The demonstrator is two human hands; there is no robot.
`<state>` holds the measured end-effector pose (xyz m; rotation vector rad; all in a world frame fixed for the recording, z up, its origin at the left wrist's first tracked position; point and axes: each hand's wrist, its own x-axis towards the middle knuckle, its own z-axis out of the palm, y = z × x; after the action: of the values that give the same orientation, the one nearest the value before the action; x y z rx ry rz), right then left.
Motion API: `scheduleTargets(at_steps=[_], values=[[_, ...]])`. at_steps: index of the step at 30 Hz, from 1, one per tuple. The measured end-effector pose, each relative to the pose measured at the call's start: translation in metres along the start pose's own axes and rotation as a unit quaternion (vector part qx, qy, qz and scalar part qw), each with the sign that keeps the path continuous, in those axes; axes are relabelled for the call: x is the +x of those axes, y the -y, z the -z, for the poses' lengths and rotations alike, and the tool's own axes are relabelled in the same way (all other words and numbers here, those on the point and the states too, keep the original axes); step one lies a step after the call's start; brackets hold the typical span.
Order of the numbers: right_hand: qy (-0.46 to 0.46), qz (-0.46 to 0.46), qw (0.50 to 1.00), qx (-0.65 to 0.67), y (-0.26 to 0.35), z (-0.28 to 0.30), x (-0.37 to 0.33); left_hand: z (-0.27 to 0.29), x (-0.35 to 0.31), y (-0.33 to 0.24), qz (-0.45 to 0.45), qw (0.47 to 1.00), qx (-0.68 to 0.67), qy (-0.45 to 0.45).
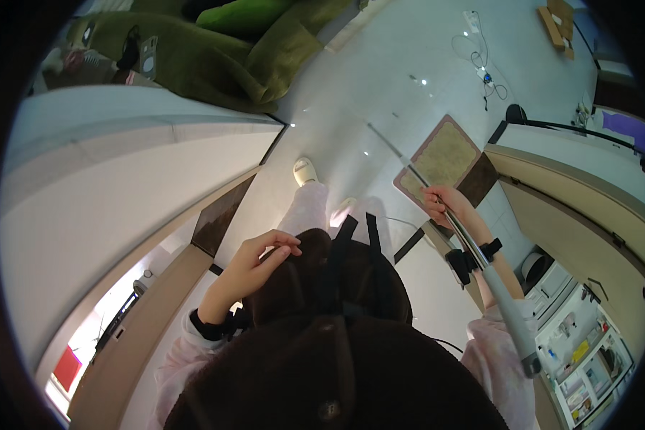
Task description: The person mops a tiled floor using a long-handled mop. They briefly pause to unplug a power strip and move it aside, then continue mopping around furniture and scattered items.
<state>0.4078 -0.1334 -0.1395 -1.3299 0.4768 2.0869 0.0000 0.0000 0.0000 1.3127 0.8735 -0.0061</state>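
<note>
My right hand (pixel 449 206) is wrapped round a long silver-grey pole (pixel 506 312), which looks like a telescopic rod. The pole runs at a slant: its thin end points ahead over the floor, and its thicker grey end lies along my right forearm. My left hand (pixel 256 262) holds nothing. Its fingers are loosely bent and apart from the thumb, in front of the dark brown garment (pixel 365 373) on my body. Black bands sit on both of my wrists.
A beige mat (pixel 441 159) lies on the pale floor ahead right, near a doorway. Beyond it are tangled cables (pixel 487 77) and an open cardboard box (pixel 557 27). A green-covered couch or bed (pixel 222 61) stands far left. White walls flank me; shelves (pixel 588 358) hold items at right.
</note>
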Motion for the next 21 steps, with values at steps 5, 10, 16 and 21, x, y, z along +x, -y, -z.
scheduleTargets(at_steps=[5, 10, 16, 21], values=[[0.038, -0.071, 0.983, 0.167, 0.012, -0.015, 0.006, 0.034, 0.042, -0.028, 0.015, 1.000, 0.020, 0.008], [0.046, -0.107, 0.953, 0.280, 0.070, 0.034, 0.032, 0.019, 0.105, -0.061, 0.018, 0.999, 0.019, -0.023], [0.036, -0.147, 0.936, 0.317, 0.215, 0.154, 0.048, -0.060, 0.178, -0.095, 0.023, 0.995, 0.000, -0.101], [0.022, -0.113, 0.953, 0.280, 0.368, 0.232, -0.002, -0.155, 0.223, -0.136, 0.111, 0.984, -0.110, -0.083]])
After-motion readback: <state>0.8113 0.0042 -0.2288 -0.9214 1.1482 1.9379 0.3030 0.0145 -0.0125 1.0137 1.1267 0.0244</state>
